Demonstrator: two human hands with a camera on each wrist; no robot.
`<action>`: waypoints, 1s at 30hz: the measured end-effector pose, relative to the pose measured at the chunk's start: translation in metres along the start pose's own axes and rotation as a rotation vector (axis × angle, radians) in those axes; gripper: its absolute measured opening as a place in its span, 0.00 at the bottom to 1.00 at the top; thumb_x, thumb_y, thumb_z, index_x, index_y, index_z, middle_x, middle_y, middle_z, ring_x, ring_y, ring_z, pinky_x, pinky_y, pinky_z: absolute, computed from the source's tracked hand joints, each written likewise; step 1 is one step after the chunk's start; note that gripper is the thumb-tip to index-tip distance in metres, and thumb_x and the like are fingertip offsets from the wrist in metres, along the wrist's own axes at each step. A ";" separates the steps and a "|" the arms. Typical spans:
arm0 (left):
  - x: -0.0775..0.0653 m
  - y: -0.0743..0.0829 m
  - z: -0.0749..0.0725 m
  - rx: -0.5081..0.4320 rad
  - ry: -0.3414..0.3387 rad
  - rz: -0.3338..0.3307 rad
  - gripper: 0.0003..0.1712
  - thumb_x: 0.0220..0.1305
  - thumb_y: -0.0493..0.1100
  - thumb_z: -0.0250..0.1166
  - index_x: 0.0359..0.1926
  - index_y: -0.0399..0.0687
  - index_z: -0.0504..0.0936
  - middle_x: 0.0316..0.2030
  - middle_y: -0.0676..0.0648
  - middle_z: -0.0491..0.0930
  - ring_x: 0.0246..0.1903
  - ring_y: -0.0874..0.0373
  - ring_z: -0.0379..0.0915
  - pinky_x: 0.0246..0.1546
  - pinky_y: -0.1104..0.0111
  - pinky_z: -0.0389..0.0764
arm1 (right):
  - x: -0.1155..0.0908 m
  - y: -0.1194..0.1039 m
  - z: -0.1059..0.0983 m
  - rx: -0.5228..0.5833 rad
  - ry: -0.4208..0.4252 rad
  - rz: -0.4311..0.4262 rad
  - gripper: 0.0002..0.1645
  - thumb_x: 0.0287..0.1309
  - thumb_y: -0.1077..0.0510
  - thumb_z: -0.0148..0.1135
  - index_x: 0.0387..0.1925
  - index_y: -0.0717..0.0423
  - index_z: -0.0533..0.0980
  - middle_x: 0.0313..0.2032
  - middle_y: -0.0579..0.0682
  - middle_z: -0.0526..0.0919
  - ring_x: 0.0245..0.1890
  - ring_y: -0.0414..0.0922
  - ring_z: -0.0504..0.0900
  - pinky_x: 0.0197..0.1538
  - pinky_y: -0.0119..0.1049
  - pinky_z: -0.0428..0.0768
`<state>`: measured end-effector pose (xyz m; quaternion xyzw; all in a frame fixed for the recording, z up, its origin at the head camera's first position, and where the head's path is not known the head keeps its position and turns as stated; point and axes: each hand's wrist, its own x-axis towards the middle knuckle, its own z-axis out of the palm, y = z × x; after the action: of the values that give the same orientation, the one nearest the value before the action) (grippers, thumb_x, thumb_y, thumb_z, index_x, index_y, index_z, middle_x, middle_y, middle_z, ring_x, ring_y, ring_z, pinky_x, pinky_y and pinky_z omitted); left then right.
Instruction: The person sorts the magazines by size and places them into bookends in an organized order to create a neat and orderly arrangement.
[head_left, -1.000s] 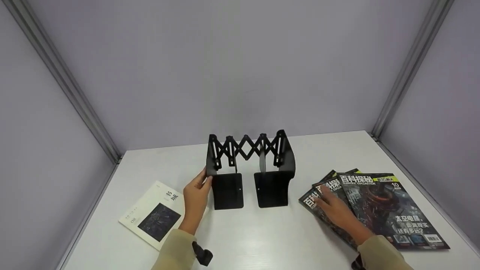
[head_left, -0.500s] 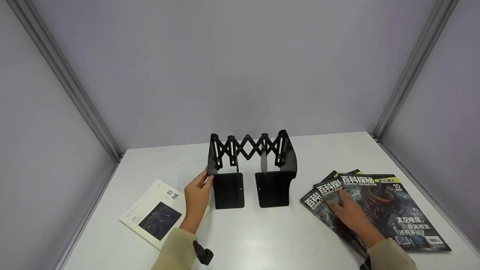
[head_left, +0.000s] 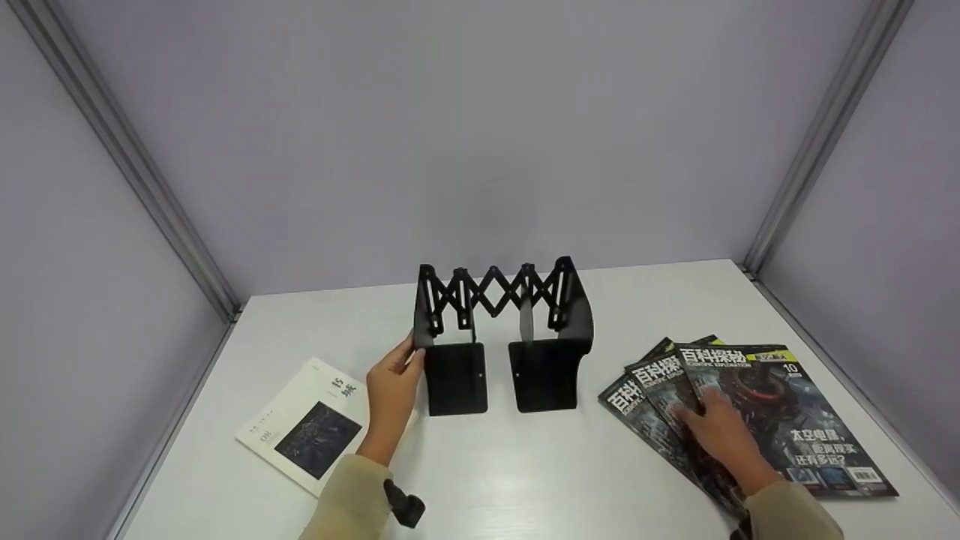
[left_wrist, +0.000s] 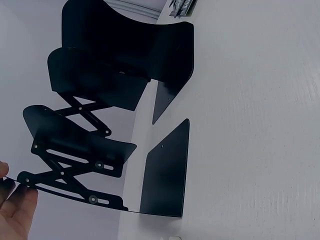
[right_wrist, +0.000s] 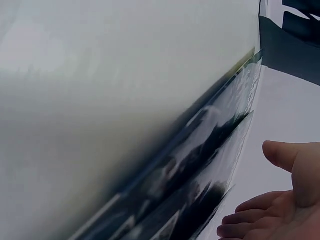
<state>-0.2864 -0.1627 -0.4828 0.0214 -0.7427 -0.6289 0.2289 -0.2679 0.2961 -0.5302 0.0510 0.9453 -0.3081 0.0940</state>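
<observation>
Expanding bookend: the black scissor-jointed bookend [head_left: 546, 375] stands upright on the white counter [head_left: 517, 472], and the left grip [head_left: 394, 390] has fingers and thumb pinched on its left end panel [head_left: 422, 322].
Bookend steadying: best kept light, I judge, since a sideways pull would likely stretch or fold the linkage.
Magazine handling: the right grip [head_left: 720, 435] would do well to take one copy by its edge, thumb and fingers on opposite faces, so the glossy covers don't slide together.
Right thumb and fingers: apart and clamped on nothing visible; contact with a cover, I cannot tell.
Fanned magazines: the overlapping magazines [head_left: 810, 409] lie flat beneath the right grip, right of the bookend.
Cream booklet: the booklet [head_left: 319, 439] lies flat beside the left grip, partly hidden by it.
</observation>
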 end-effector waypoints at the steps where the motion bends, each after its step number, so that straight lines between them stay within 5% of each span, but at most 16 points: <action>1: 0.000 0.001 0.000 0.002 0.002 0.002 0.20 0.66 0.32 0.64 0.59 0.35 0.80 0.58 0.36 0.80 0.59 0.43 0.77 0.54 0.68 0.84 | 0.000 0.001 -0.001 -0.001 0.000 0.016 0.59 0.72 0.36 0.49 0.71 0.83 0.38 0.71 0.82 0.36 0.71 0.78 0.39 0.73 0.73 0.46; 6: -0.001 0.002 -0.001 0.017 -0.010 0.032 0.20 0.66 0.33 0.64 0.59 0.34 0.79 0.57 0.35 0.80 0.58 0.43 0.78 0.53 0.69 0.85 | 0.001 0.008 -0.002 -0.029 -0.003 0.078 0.60 0.71 0.36 0.49 0.69 0.85 0.37 0.69 0.85 0.31 0.70 0.79 0.33 0.73 0.72 0.40; 30: 0.000 -0.004 -0.001 -0.018 0.000 0.038 0.19 0.66 0.33 0.65 0.58 0.37 0.81 0.56 0.37 0.81 0.58 0.45 0.79 0.53 0.69 0.85 | 0.000 0.016 0.002 -0.172 0.066 0.089 0.53 0.71 0.48 0.52 0.63 0.94 0.42 0.65 0.92 0.39 0.69 0.80 0.42 0.73 0.72 0.51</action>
<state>-0.2869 -0.1644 -0.4862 0.0053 -0.7374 -0.6311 0.2408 -0.2653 0.3077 -0.5411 0.0946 0.9676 -0.2197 0.0805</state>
